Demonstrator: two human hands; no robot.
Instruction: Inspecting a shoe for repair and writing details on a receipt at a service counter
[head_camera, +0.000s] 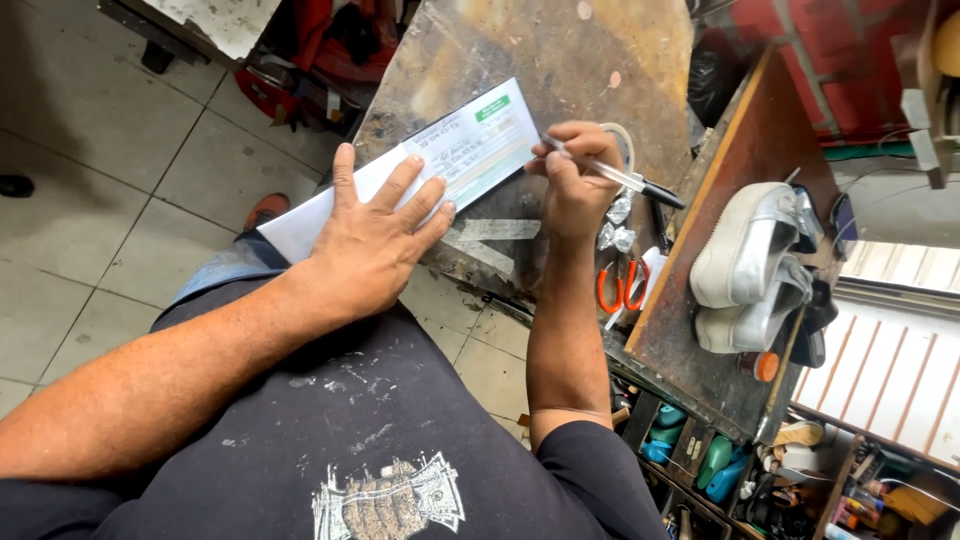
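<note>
Left hand (375, 240) fingers spread flat pin paper slip (440, 160) to scuffed workbench (560, 60); right hand (577, 180) fingers pinch pen (620, 178).

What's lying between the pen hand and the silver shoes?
In the head view, orange-handled scissors and crumpled foil bits lie between the right hand and the silver shoes.

A paper slip (455, 150) lies on the workbench (560, 60); scissors (622, 285) lie to its right. Further right, two shoes (745, 265) sit on a wooden board (700, 330).
</note>
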